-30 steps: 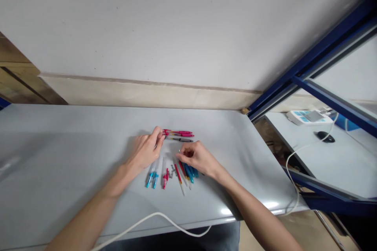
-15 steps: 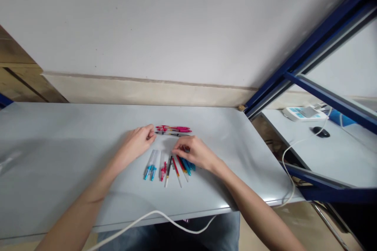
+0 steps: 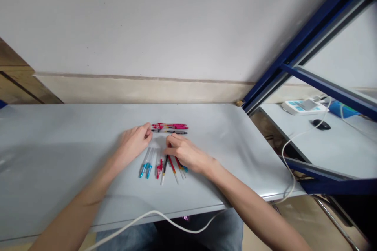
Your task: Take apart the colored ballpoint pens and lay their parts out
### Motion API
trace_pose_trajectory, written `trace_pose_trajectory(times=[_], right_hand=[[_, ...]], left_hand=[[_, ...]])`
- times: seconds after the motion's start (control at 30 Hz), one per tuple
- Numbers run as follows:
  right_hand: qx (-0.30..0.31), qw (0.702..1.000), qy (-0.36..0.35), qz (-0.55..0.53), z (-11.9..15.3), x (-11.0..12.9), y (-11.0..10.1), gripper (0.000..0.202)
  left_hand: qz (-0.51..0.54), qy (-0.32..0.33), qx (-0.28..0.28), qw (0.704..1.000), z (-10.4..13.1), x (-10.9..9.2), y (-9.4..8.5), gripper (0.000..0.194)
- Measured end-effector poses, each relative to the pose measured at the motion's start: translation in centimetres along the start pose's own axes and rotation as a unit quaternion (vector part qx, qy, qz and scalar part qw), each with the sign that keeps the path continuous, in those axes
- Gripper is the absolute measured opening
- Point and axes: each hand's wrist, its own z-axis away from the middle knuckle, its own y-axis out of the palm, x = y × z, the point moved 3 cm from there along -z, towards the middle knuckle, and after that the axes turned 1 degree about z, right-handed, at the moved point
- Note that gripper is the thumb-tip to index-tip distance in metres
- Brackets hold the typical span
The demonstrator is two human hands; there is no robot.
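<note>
My left hand (image 3: 137,139) rests on the desk with its fingers curled closed, beside the left ends of the upper pens. Whether it pinches anything is hidden. Pink pens (image 3: 173,126) lie crosswise there, with a dark clear-barrelled pen (image 3: 173,131) just below. My right hand (image 3: 187,152) hovers palm down over the tops of the refills, fingers bent and thumb a little apart, nothing visible between them. Below it fan out a black refill (image 3: 165,167) and red refills (image 3: 173,168). Left of these lie clear barrels with blue grips (image 3: 146,170) and pink-red pen parts (image 3: 159,169). Blue pieces (image 3: 185,168) are mostly covered by my right hand.
The grey desk (image 3: 73,137) meets a wall behind. A white cable (image 3: 129,225) loops across the front edge. At right, beyond a blue metal frame (image 3: 265,74), a second table holds a black mouse (image 3: 321,124) and a white device (image 3: 300,106).
My right hand has shifted slightly left over the refills, its thumb and index finger now farther apart. My left hand stays by the pens. The view has shifted a little.
</note>
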Motion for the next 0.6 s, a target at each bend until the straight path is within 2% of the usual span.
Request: trace_pose_trajectory(times=[0.1, 0.27, 0.43, 0.6], right_hand=[[-0.007, 1.0, -0.013, 0.018, -0.1, 0.1, 0.1, 0.028], [-0.051, 0.998, -0.029, 0.007, 0.3, -0.6, -0.6, 0.039], [-0.104, 0.99, 0.038, -0.083, 1.3, -2.3, -1.7, 0.031], [-0.151, 0.963, 0.086, -0.205, 1.5, -2.6, -3.0, 0.018]], left_hand=[[0.0, -0.001, -0.004, 1.0, -0.1, 0.2, 0.2, 0.013], [0.019, -0.003, -0.004, 1.0, -0.1, 0.3, 0.2, 0.013], [0.06, 0.008, 0.003, 0.998, 0.1, 0.4, -0.1, 0.016], [0.09, 0.022, 0.04, 0.995, 0.2, 0.9, -0.1, 0.019]])
